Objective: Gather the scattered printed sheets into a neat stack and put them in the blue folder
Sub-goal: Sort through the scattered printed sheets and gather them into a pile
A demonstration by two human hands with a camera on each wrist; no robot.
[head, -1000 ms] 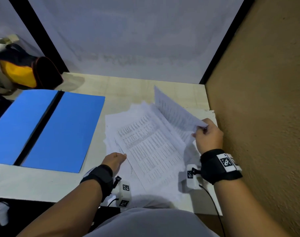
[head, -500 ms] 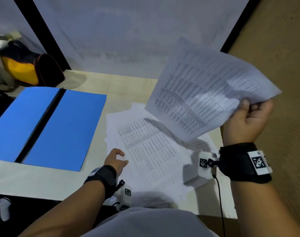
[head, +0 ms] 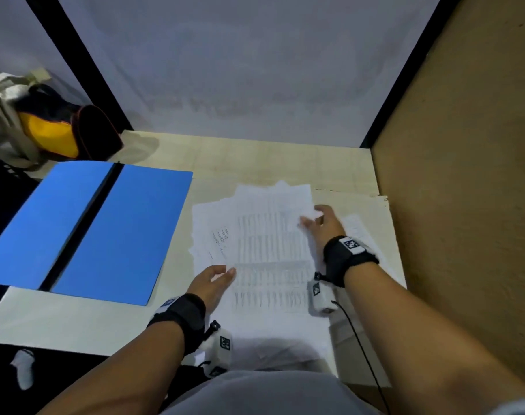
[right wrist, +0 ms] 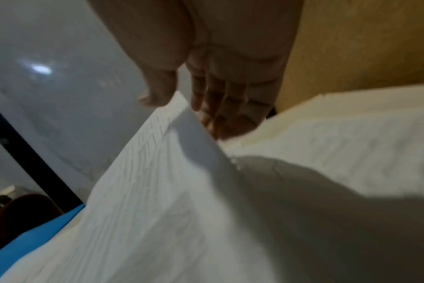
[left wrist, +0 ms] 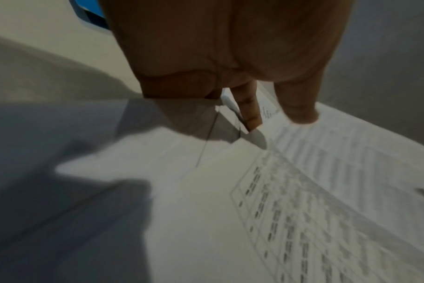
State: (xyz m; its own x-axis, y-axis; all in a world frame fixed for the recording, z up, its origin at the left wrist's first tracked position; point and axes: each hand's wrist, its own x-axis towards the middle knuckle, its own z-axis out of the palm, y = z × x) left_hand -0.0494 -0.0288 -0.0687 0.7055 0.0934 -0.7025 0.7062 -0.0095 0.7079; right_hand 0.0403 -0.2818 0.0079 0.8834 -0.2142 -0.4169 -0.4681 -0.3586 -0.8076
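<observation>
At the near edge of the pale tabletop (head: pixel 75 319), the loose pile of white printed sheets (head: pixel 267 265) overhangs toward the person's grey-clad lap. The left hand (head: pixel 212 281) lies on the pile's near-left part, its grip apart: the fingers are relaxed and a fingertip (left wrist: pixel 251 118) touches paper without curling round anything. The sheets lie fanned and askew, their left edges ragged and stepped, a table of small print facing up on the top one.

Farther in, the right hand (head: pixel 322 226) lies at the pile's right side with fingers nearly straight. The right wrist view shows the top sheet's edge (right wrist: pixel 182 122) raised between thumb and fingers, but blur hides whether they pinch it, so that grip cannot be told. More white paper lies just right of this hand, near the brown wall (head: pixel 465 205) that closes off that side.

Left of the pile, apart from it by a strip of bare tabletop, the open blue folder (head: pixel 114 235) lies flat with its dark spine running away from the viewer. Beyond the folder, off the far-left corner, sits a yellow and black bag (head: pixel 54 133). The tabletop's far strip lies bare up to the white backdrop (head: pixel 240 70).
</observation>
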